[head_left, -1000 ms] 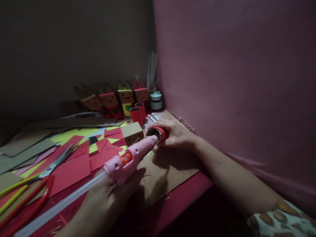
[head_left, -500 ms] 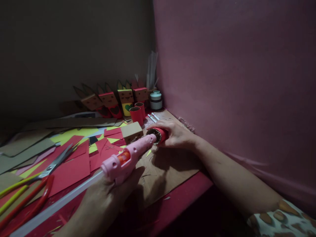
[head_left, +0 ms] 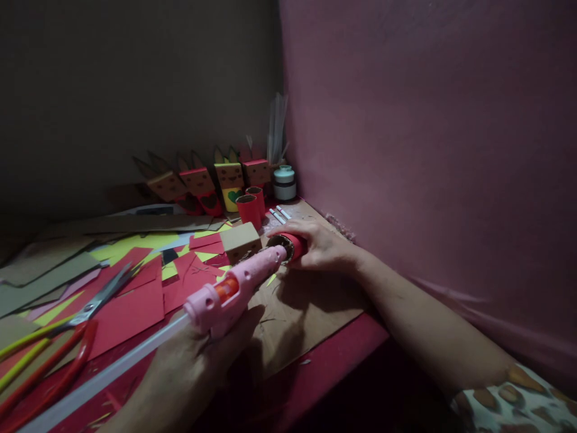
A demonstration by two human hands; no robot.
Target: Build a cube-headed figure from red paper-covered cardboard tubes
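Observation:
My left hand [head_left: 193, 355] is closed round the grip of a pink hot glue gun [head_left: 238, 282]. A long pale glue stick [head_left: 112, 373] juts from the gun's back end. The nozzle meets the open rim of a red cardboard tube [head_left: 295, 246], which lies on its side in my right hand [head_left: 322, 245]. Fingers of that hand wrap over the tube from behind and above. Just left of the tube sits a small brown cardboard box [head_left: 241, 239]. The nozzle's very tip is hidden at the tube's mouth.
Scissors [head_left: 90, 307] lie open on red and yellow paper scraps [head_left: 135, 307] at left. Two red tubes [head_left: 249, 210] stand behind, near several box-headed figures [head_left: 229, 177], two white markers [head_left: 277, 215] and a pale jar [head_left: 284, 182]. A pink wall [head_left: 428, 150] rises at right.
Almost nothing differs. Both hands, the glue gun and the red tube keep practically the same positions.

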